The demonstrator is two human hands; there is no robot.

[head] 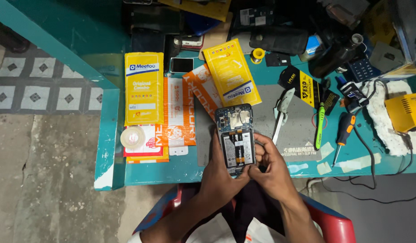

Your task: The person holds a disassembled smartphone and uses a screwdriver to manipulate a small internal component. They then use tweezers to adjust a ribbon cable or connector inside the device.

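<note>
An opened smartphone (235, 133) with its back cover off shows a circuit board at the top and a battery below. My left hand (221, 173) grips it from the left and underneath, holding it upright over the table's front edge. My right hand (270, 170) is curled against the phone's lower right side, fingers touching its edge. Whether the right hand holds a small tool is hidden.
A grey anti-slip mat (298, 135) lies on the teal table (109, 148). Yellow and orange flat packages (144, 87), a tape roll (132, 137), tweezers (280, 114), a green tool (320, 126), a screwdriver (342, 137), a yellow device (406, 111) and cables surround it. Red chair (334, 222) below.
</note>
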